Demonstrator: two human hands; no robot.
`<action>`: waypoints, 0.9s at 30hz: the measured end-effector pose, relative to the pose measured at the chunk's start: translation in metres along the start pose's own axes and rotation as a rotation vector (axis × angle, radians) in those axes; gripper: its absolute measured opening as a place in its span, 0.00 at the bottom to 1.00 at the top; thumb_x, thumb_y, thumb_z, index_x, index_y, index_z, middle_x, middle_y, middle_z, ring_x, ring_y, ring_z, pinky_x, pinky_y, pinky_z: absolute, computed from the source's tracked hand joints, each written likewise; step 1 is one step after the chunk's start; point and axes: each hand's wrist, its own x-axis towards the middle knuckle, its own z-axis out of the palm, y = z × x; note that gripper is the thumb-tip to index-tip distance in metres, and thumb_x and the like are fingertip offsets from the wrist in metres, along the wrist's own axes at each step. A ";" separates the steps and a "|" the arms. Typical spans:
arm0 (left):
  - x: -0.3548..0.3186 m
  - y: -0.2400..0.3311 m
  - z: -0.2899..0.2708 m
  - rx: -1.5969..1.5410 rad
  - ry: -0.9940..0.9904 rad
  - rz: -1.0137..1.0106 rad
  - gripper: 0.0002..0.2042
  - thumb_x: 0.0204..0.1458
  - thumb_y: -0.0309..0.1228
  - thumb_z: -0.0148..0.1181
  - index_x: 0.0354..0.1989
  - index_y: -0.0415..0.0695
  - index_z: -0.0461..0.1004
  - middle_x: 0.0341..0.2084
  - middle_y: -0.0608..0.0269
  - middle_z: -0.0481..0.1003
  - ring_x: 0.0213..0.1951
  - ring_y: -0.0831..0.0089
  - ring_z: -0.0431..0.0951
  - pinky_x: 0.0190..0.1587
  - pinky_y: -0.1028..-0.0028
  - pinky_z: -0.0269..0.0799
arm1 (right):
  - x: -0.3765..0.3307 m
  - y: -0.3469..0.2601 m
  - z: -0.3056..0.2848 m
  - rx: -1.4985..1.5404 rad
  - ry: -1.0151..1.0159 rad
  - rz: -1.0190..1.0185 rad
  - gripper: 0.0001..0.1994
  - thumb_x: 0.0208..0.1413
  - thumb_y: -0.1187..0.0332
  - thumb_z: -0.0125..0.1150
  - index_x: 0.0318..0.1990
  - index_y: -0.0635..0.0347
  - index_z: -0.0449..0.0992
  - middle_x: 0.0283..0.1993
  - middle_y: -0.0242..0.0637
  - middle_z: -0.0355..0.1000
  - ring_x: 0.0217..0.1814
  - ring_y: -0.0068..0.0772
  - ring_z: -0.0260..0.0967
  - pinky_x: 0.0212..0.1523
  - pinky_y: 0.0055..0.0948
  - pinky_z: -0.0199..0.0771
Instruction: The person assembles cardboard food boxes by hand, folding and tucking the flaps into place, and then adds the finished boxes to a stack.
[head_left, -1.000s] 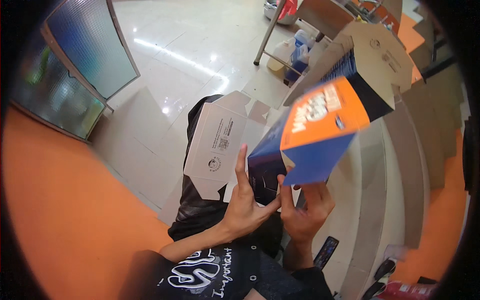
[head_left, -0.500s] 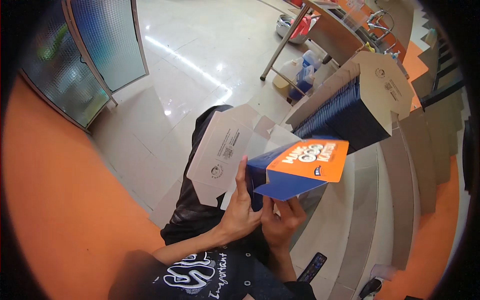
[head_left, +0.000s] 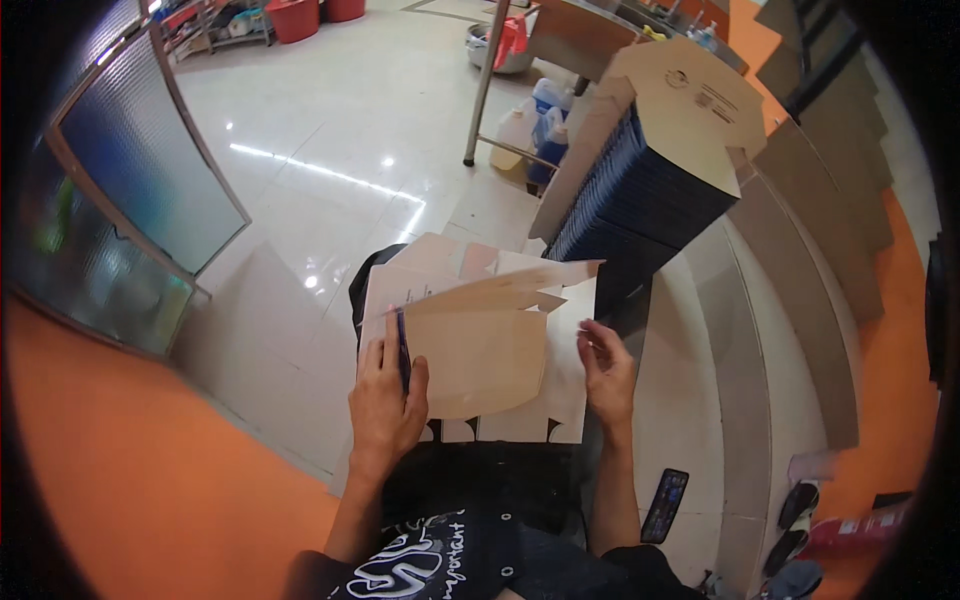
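A cardboard food box (head_left: 475,365) lies on my lap with its plain cream inside facing up and a flap raised along its far side. My left hand (head_left: 385,400) grips its left wall, where a strip of blue outer print shows; the thumb is on the inner side. Just off the right edge, my right hand (head_left: 607,378) is apart from the card, its fingers loosely bent and holding nothing. Under the box are flat cardboard sheets (head_left: 568,400) with notched near edges.
A tall stack of blue-sided flat box blanks (head_left: 650,195) stands ahead to the right, beside curved steps (head_left: 690,370). A dark phone or remote (head_left: 665,505) lies at lower right. Jugs (head_left: 530,135) stand under a metal table; glass panels (head_left: 150,150) are at left.
The orange-and-blue printed box has turned over and lowered onto my lap, its cream inside now up. My right hand has let go and moved right. The view has shifted.
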 end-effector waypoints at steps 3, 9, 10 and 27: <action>0.003 0.007 -0.007 0.125 0.077 0.030 0.26 0.58 0.30 0.56 0.66 0.44 0.64 0.48 0.52 0.70 0.49 0.53 0.72 0.42 0.60 0.74 | 0.005 0.012 0.010 0.069 -0.054 0.045 0.16 0.61 0.72 0.62 0.55 0.68 0.73 0.51 0.40 0.75 0.50 0.31 0.75 0.49 0.31 0.76; 0.013 -0.008 -0.009 0.001 0.058 0.045 0.20 0.59 0.26 0.55 0.61 0.41 0.69 0.44 0.50 0.72 0.39 0.57 0.76 0.36 0.62 0.75 | 0.021 0.011 0.013 -0.032 -0.157 0.197 0.12 0.61 0.70 0.63 0.47 0.70 0.77 0.41 0.40 0.79 0.44 0.23 0.75 0.45 0.27 0.76; 0.014 -0.004 -0.010 -0.022 0.073 0.005 0.20 0.59 0.26 0.56 0.61 0.41 0.69 0.44 0.50 0.72 0.38 0.58 0.76 0.36 0.63 0.75 | 0.018 0.009 0.012 0.125 -0.139 0.145 0.12 0.61 0.69 0.64 0.44 0.71 0.79 0.34 0.37 0.80 0.41 0.20 0.75 0.43 0.26 0.75; -0.044 0.076 0.045 0.026 -0.255 0.359 0.27 0.49 0.30 0.68 0.57 0.35 0.66 0.53 0.41 0.66 0.55 0.44 0.68 0.53 0.54 0.71 | 0.000 -0.024 -0.003 0.259 -0.183 0.207 0.13 0.59 0.64 0.67 0.39 0.68 0.83 0.26 0.31 0.77 0.28 0.16 0.69 0.32 0.22 0.70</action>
